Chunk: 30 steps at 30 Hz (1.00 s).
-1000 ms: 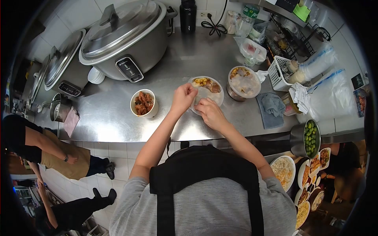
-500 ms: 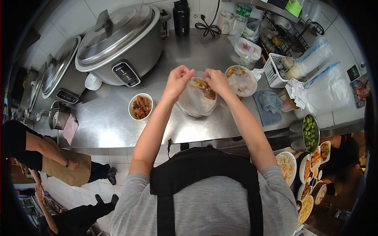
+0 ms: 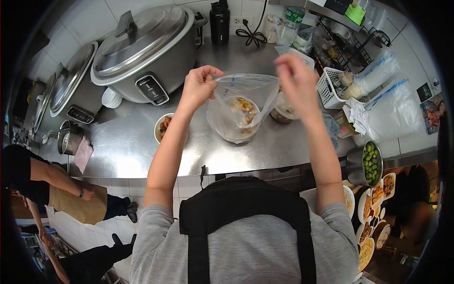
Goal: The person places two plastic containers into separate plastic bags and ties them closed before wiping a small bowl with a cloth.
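Note:
A clear plastic bag (image 3: 218, 111) stands on the steel counter with its mouth spread wide. Inside it sits a round tub of food (image 3: 247, 106), brown and yellow on top, seen through the film. My left hand (image 3: 201, 86) pinches the bag's left rim between thumb and fingers. Close to the right rim is my right hand (image 3: 298, 85), raised and smeared by motion, so its grip does not show. Beneath that hand is a second round tub (image 3: 282, 106), partly hidden. A white bowl of glazed brown pieces (image 3: 163, 128) is half covered by my left forearm.
Large rice cookers (image 3: 142, 57) line the left back. At right are a white basket (image 3: 331, 85), plastic bags (image 3: 395, 111), a pot of small green fruits (image 3: 371, 163) and several food dishes (image 3: 366, 251). Two people stand at the left, one in a tan apron (image 3: 78, 201).
My hands have moved apart, left hand to the left and right hand to the right and up. The bag's mouth, gathered before, is now spread open above the tub.

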Each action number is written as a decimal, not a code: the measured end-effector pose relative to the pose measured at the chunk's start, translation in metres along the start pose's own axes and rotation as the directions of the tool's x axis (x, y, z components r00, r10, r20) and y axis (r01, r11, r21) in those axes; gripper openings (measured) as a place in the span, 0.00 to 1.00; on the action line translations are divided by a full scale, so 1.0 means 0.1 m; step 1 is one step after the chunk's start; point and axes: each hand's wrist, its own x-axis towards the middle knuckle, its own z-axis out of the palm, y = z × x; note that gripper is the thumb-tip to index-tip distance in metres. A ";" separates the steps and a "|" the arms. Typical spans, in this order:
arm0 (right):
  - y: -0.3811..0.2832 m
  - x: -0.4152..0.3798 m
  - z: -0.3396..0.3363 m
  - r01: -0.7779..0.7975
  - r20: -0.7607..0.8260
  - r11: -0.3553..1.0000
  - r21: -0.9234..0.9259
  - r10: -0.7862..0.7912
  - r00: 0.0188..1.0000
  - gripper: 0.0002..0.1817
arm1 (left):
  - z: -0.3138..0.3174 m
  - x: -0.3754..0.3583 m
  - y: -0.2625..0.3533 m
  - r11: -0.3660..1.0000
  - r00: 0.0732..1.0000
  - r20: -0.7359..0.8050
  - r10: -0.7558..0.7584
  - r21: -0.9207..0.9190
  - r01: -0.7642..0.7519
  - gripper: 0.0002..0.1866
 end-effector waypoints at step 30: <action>0.78 -0.78 0.94 -0.285 0.502 0.885 0.368 0.069 0.862 0.52 | 0.73 -0.10 -0.77 0.974 0.963 0.184 0.199 -0.143 -0.174 0.32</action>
